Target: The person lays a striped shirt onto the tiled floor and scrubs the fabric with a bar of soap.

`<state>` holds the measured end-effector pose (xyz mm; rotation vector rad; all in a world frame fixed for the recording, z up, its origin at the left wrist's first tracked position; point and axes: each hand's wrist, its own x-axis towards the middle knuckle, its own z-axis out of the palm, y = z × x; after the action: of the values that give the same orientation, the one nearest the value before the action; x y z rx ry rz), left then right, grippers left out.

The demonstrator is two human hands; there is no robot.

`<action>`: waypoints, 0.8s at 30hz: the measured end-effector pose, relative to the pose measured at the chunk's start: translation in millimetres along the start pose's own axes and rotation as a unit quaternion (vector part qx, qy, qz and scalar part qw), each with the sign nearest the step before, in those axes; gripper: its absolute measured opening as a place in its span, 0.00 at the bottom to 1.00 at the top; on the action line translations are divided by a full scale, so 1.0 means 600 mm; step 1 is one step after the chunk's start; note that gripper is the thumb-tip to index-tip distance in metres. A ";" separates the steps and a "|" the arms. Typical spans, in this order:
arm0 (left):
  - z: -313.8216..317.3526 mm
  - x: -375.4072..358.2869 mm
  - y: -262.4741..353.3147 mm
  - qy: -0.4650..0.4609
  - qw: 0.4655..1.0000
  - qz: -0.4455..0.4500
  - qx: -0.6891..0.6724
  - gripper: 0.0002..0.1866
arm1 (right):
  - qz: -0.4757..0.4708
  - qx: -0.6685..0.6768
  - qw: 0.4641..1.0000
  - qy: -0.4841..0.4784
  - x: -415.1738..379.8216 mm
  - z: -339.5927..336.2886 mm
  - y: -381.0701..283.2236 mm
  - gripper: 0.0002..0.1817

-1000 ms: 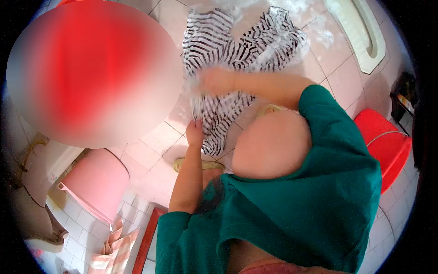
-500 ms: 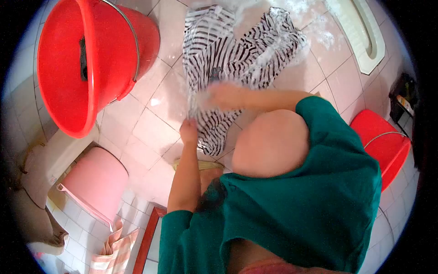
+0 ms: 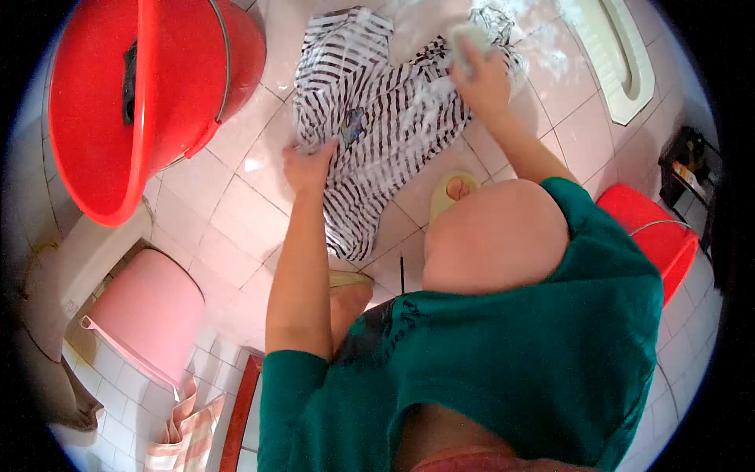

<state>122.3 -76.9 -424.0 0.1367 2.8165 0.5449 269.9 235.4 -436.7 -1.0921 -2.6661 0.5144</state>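
Observation:
A black-and-white striped garment (image 3: 401, 110) with soap suds on it lies spread on the pink tiled floor. My left hand (image 3: 310, 165) grips the garment's left edge, fingers closed on the cloth. At the upper right of the garment, my right hand (image 3: 484, 82) is wrapped round a pale brush-like object (image 3: 469, 49), slightly blurred, against the cloth. A dark patch with coloured print (image 3: 352, 128) shows near the garment's middle.
A large red bucket (image 3: 181, 79) stands at the upper left, a pink bucket (image 3: 149, 311) at the lower left. Another red bucket (image 3: 654, 240) is at the right. A white floor basin (image 3: 641, 79) lies at the upper right, near suds.
My right hand has moved from beside my left hand to the garment's upper right with the brush-like object. My left hand has moved up and left, and the garment is spread wider.

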 end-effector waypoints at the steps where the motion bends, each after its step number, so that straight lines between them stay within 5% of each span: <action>1: 0.002 0.026 0.011 -0.133 0.989 -0.014 0.064 0.25 | -0.067 -0.023 0.996 -0.048 -0.014 -0.001 0.004 0.30; 2: 0.001 0.045 0.017 -0.261 0.957 -0.027 0.126 0.27 | -0.068 -0.025 0.996 -0.043 -0.007 -0.005 0.016 0.30; 3: -0.006 0.047 0.012 -0.262 0.957 -0.027 0.126 0.27 | -0.078 -0.047 0.994 -0.058 -0.004 -0.011 0.029 0.31; 5: -0.019 0.050 -0.033 -0.066 0.992 -0.047 0.100 0.28 | -0.106 -0.079 0.991 -0.038 0.023 -0.014 0.079 0.31; 6: -0.011 0.083 -0.134 -0.095 0.982 -0.135 -0.088 0.28 | -0.061 -0.112 0.991 -0.048 0.055 -0.020 0.094 0.31; 9: -0.049 0.061 -0.148 -0.084 0.949 -0.225 -0.202 0.27 | -0.024 -0.100 0.994 -0.027 0.132 -0.036 0.096 0.30; 11: -0.045 0.044 -0.133 -0.134 0.847 -0.356 -0.371 0.27 | -0.033 -0.055 0.998 0.009 0.146 -0.020 0.082 0.29; 13: 0.010 0.028 -0.147 -0.158 0.843 -0.377 -0.350 0.28 | 0.053 -0.151 0.979 0.125 0.152 0.015 0.054 0.28; 14: 0.008 0.009 -0.112 -0.167 0.837 -0.359 -0.377 0.28 | 0.160 -0.023 0.987 -0.007 0.145 0.013 0.026 0.28; 16: 0.025 -0.023 -0.100 -0.168 0.921 -0.202 -0.288 0.27 | 0.020 0.125 0.991 -0.031 0.078 0.001 -0.078 0.26; 17: 0.025 -0.033 -0.095 -0.169 0.921 -0.203 -0.287 0.27 | -0.121 0.113 0.986 -0.028 0.041 0.042 -0.108 0.25; 19: 0.016 -0.049 -0.085 -0.196 0.902 -0.191 -0.333 0.22 | -0.183 0.104 0.923 -0.321 -0.037 -0.005 -0.233 0.23; 20: 0.001 -0.054 -0.093 -0.196 0.903 -0.189 -0.332 0.22 | -0.182 0.105 0.924 -0.320 -0.054 0.008 -0.225 0.23; 22: -0.040 -0.041 -0.116 -0.153 0.984 -0.087 -0.035 0.18 | -0.449 0.174 0.830 -0.280 -0.084 0.058 -0.203 0.21; 24: -0.060 -0.044 -0.160 -0.106 0.969 -0.152 -0.161 0.14 | -0.347 0.029 0.914 -0.207 0.022 0.070 -0.125 0.14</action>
<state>133.6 -182.0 -421.3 -0.2788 2.4385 0.8449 199.5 184.7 -444.7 0.0466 -3.0943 0.7176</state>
